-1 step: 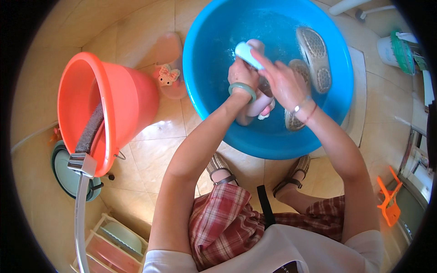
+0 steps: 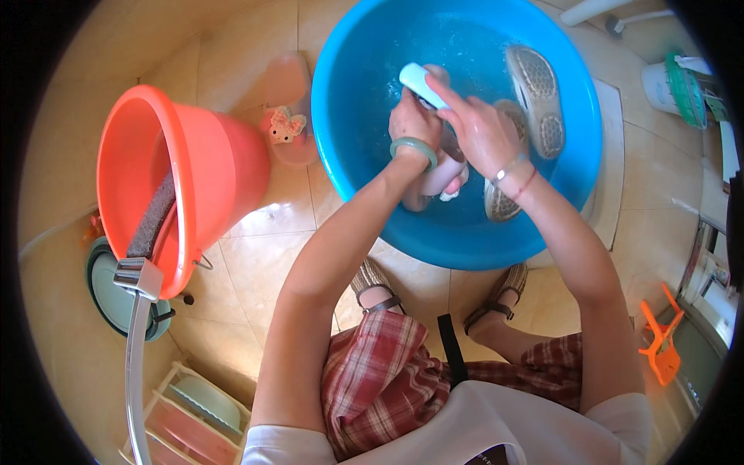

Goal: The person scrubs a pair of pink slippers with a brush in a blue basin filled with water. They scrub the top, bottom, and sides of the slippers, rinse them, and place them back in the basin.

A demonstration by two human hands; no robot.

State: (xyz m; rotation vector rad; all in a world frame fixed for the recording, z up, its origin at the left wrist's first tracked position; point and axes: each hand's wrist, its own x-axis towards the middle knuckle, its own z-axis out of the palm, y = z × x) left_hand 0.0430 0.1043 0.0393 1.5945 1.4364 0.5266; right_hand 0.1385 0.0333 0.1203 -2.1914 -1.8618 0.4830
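Over the blue basin (image 2: 364,116): left hand (image 2: 415,120) closed around a pink shoe (image 2: 440,174), holding it above the water. Right hand (image 2: 477,128) gripping a pale brush (image 2: 421,81), pressed against that shoe. Two grey-soled shoes (image 2: 535,97) lie just beside, sole-up.

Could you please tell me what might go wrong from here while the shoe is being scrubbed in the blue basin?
The basin sits right above the sandalled feet, so scrubbing could slop water onto them and the tiled floor, making it slippery. The left hand grips a wet pink shoe while the right hand works the brush; either might slip.
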